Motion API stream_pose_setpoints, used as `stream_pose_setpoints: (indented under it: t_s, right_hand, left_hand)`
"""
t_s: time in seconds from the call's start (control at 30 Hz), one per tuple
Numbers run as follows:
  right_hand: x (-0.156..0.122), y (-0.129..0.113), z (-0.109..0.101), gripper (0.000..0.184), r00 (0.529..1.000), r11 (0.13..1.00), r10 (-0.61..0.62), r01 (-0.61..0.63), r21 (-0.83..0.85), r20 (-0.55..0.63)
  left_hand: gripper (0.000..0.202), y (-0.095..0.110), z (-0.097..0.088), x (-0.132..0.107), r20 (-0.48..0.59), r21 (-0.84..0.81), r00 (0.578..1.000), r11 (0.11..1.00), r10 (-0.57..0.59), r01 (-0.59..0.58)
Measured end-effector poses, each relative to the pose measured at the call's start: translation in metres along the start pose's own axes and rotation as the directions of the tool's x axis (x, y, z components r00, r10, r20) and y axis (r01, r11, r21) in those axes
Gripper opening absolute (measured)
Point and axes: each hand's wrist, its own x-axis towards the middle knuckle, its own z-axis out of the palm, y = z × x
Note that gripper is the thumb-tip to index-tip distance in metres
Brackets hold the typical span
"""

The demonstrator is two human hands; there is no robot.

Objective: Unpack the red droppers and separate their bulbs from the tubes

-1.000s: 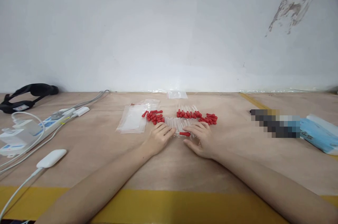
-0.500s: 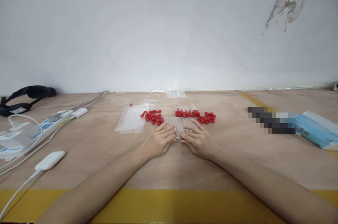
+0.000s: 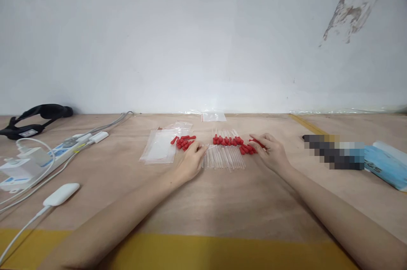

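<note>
A row of clear thin tubes (image 3: 224, 157) lies side by side on the wooden table (image 3: 222, 202). Behind it are red caps in a left pile (image 3: 183, 141) and a longer right row (image 3: 232, 140). My left hand (image 3: 190, 160) rests at the left end of the tubes, just below the left pile, with its fingers pressed together; what they pinch is not clear. My right hand (image 3: 271, 151) sits at the right end of the cap row, fingers curled over a red cap (image 3: 258, 143).
Clear zip bags (image 3: 160, 148) lie left of the caps, with a smaller bag (image 3: 213, 116) by the wall. A power strip (image 3: 60, 151) with chargers and cables, a white device (image 3: 61, 194) and a black strap (image 3: 34, 118) fill the left. A blue packet (image 3: 386, 166) lies at the right. Yellow tape (image 3: 222, 253) marks the front edge.
Both hands left the middle of the tube row, where they lay flat. The left one moved to the row's left end, and the right one went right and back to the red caps.
</note>
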Motion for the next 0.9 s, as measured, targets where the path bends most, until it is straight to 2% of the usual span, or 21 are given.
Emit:
stream_pose_setpoints:
  t_s: [0.1, 0.17, 0.3, 0.4, 0.47, 0.5, 0.57, 0.7, 0.8, 0.9]
  right_hand:
    - [0.004, 0.014, -0.004, 0.033, 0.984, 0.981, 0.176, -0.178, -0.08, -0.027]
    - [0.005, 0.02, -0.006, 0.031, 0.971, 0.969, 0.234, -0.237, -0.064, -0.054]
    - [0.006, 0.026, -0.007, 0.023, 0.962, 0.963, 0.268, -0.268, 0.007, -0.055]
    - [0.007, 0.028, -0.005, 0.023, 0.959, 0.959, 0.283, -0.284, -0.013, -0.012]
    - [0.007, 0.03, -0.003, 0.024, 0.968, 0.967, 0.251, -0.25, -0.041, 0.01]
    - [0.006, 0.031, -0.002, 0.024, 0.973, 0.972, 0.232, -0.231, -0.049, 0.012]
    - [0.006, 0.032, 0.001, 0.024, 0.976, 0.975, 0.216, -0.216, -0.049, 0.013]
    - [0.005, 0.031, 0.006, 0.022, 0.978, 0.976, 0.2, -0.194, -0.094, 0.06]
    - [0.004, 0.032, 0.008, 0.022, 0.988, 0.979, 0.114, -0.095, -0.178, 0.101]
    - [0.007, 0.032, 0.005, 0.026, 0.993, 0.968, 0.109, -0.097, -0.229, 0.039]
  left_hand:
    - [0.028, 0.014, 0.008, 0.02, 0.079, 0.032, 0.996, 0.999, 0.035, -0.038]
    - [0.027, 0.021, 0.013, 0.03, 0.101, 0.046, 0.994, 0.998, 0.04, -0.045]
    - [0.02, 0.03, 0.024, 0.041, 0.103, 0.042, 0.994, 0.999, 0.021, -0.026]
    - [0.016, 0.035, 0.034, 0.042, 0.11, -0.016, 0.994, 1.0, 0.015, -0.013]
    - [0.012, 0.038, 0.038, 0.04, 0.11, -0.078, 0.994, 0.997, -0.001, 0.01]
    - [0.013, 0.04, 0.038, 0.038, 0.109, -0.11, 0.994, 0.994, -0.008, 0.02]
    - [0.029, 0.041, 0.034, 0.034, 0.111, -0.149, 0.994, 0.988, -0.013, 0.03]
    - [0.058, 0.039, 0.018, 0.023, 0.143, -0.123, 0.989, 0.992, 0.039, -0.021]
    - [0.06, 0.032, 0.007, 0.012, 0.142, -0.107, 0.986, 0.991, 0.092, -0.077]
    - [0.051, 0.023, 0.0, -0.003, 0.11, -0.124, 0.982, 0.983, 0.151, -0.137]
